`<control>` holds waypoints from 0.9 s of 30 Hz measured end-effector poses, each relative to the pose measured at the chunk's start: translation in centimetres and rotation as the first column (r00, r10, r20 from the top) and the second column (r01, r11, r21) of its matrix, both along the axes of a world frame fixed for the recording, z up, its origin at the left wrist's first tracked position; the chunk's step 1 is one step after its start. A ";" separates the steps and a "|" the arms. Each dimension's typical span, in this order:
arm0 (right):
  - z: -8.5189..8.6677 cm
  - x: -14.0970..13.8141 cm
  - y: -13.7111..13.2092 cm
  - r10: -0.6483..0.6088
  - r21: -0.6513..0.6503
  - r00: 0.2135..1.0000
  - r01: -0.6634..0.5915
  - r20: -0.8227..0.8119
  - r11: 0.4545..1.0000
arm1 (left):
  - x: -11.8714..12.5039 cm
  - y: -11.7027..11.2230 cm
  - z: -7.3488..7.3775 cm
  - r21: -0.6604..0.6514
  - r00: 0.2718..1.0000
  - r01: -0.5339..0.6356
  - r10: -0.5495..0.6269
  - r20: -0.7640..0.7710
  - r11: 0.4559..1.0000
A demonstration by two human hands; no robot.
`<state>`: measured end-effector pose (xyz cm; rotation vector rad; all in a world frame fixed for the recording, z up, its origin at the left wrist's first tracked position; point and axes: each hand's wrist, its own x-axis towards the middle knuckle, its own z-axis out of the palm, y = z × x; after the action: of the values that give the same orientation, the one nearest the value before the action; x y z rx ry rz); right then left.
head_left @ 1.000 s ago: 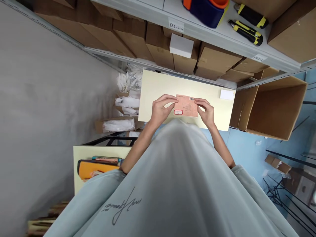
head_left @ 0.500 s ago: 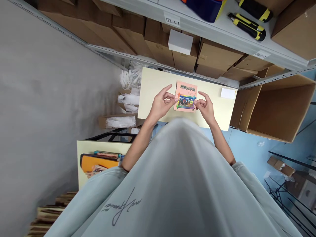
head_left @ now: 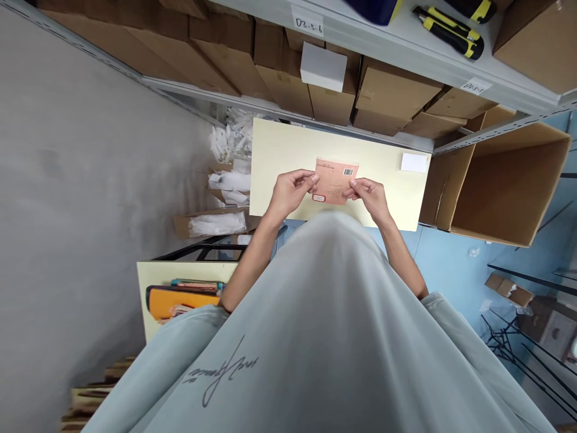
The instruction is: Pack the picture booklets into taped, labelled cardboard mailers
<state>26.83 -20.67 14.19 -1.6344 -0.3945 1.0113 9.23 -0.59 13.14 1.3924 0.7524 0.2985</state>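
A small pink book (head_left: pixel 334 181) is held over the pale yellow table (head_left: pixel 387 201), its back cover with a barcode facing up. My left hand (head_left: pixel 291 191) pinches the book's left edge between thumb and fingers. At the opposite edge, my right hand (head_left: pixel 369 195) grips it the same way, thumb on top. Fingers under the book are partly hidden.
A white card (head_left: pixel 415 162) lies at the table's right end, beside a large open cardboard box (head_left: pixel 509 186). Shelving with brown boxes (head_left: pixel 396 90) and utility knives (head_left: pixel 451 31) stands behind. White plastic bags (head_left: pixel 229 180) lie left; a side table (head_left: pixel 151 273) carries books.
The book has been turned over: its illustrated front cover faced up before, and now the back cover does. Both hands have closed more firmly on its side edges.
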 end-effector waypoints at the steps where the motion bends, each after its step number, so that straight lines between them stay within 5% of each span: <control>1: 0.0 -0.1 0.1 0.000 0.003 1.000 0.000 0.004 1.000 | -0.1 0.0 -0.1 0.013 1.000 -0.002 0.002 0.013 1.000; 10: 0.3 -0.3 0.3 0.053 0.111 0.999 -0.054 0.011 0.992 | -0.6 -0.5 0.0 0.172 0.993 -0.066 0.048 0.106 0.983; 15: -1.6 -0.3 -0.1 0.088 0.093 0.991 -0.098 0.105 0.991 | -0.6 -0.7 0.5 0.232 0.994 -0.062 0.039 0.100 0.971; 19: -3.4 -0.9 0.4 0.060 0.075 0.998 -0.062 0.034 0.995 | -0.1 -2.0 1.8 0.350 0.993 -0.015 -0.028 0.117 0.937; 22: -3.9 -1.9 1.5 -0.012 0.044 0.995 0.016 -0.101 0.999 | 0.8 -4.4 2.7 0.515 0.984 0.061 -0.138 0.112 0.855; 27: -3.6 -3.9 3.5 -0.062 0.017 0.937 0.073 -0.342 0.997 | 2.5 -9.2 2.5 0.781 0.943 0.236 -0.331 -0.040 0.579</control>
<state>22.94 -17.14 10.56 -1.4008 -0.1171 1.2053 11.72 -9.82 15.60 2.2848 0.2625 0.4763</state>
